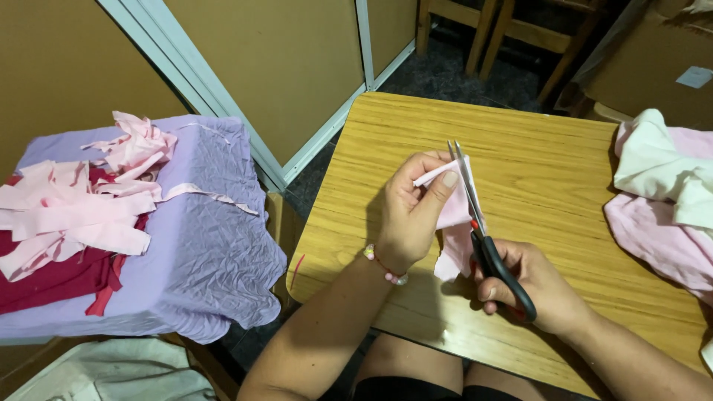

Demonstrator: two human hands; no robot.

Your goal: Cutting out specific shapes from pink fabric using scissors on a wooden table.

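Note:
My left hand (412, 212) pinches a small piece of pale pink cloth (451, 239) and holds it up above the wooden table (549, 163). My right hand (538, 286) grips black-handled scissors (483, 230), fingers through the loops. The blades point away from me and run along the right edge of the pink cloth, nearly closed. A beaded bracelet (386, 267) sits on my left wrist.
A pile of pink and white fabric (665, 200) lies at the table's right edge. To the left, a lilac-covered surface (208, 245) carries pink strips (82, 208) and dark red cloth (52, 278). Wooden chair legs (490, 30) stand beyond the table.

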